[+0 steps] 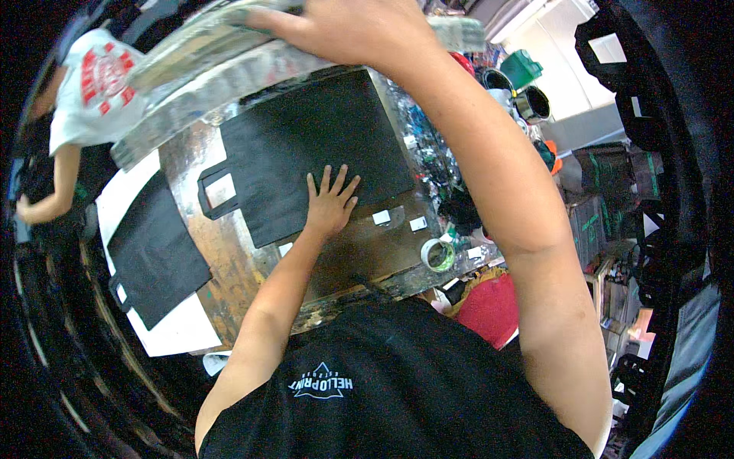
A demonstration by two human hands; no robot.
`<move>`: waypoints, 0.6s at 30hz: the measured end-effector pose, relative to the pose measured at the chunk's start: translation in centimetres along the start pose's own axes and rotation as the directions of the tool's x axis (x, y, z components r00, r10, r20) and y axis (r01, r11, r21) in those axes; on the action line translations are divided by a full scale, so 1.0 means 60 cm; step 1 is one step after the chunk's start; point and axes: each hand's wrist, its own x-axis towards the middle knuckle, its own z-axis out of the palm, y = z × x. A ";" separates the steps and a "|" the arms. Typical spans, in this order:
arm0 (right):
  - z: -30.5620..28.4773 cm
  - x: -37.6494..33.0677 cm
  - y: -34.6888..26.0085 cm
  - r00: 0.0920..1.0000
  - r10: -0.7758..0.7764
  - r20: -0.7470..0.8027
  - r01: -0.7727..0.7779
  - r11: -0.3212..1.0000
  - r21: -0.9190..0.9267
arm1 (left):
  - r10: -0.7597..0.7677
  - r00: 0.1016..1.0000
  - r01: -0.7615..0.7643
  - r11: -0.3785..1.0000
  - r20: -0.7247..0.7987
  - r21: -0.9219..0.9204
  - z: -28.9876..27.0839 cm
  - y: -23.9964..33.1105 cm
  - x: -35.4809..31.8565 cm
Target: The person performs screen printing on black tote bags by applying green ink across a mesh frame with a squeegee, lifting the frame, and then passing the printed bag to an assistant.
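Note:
A black flat bag with a loop handle lies on the wooden work table. My left hand rests flat on it, fingers spread, near its lower edge. Above the bag, a long, pale, paint-stained frame, looking like a printing screen, is tilted up along the far side. My right hand reaches across to the frame's upper edge and appears to grip it; some of its fingers are cut off by the top of the picture.
Another black bag lies on a white sheet at the left. A tape roll sits near the front edge. Cans and a green container stand at the right. A person in a white shirt is at the far left.

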 end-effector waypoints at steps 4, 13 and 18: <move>-0.008 0.022 0.005 0.998 0.017 0.058 -0.013 0.998 -0.059 | 0.014 1.000 -0.014 1.000 -0.024 -0.021 0.004 0.026 0.002; 0.010 0.021 -0.002 0.999 0.029 -0.020 -0.030 0.999 -0.036 | 0.005 0.997 -0.011 0.996 -0.077 -0.085 0.006 0.050 -0.031; 0.012 -0.005 -0.009 0.995 0.068 -0.072 -0.073 0.994 -0.080 | -0.355 0.933 0.291 0.655 0.056 -0.697 -0.196 0.035 -0.059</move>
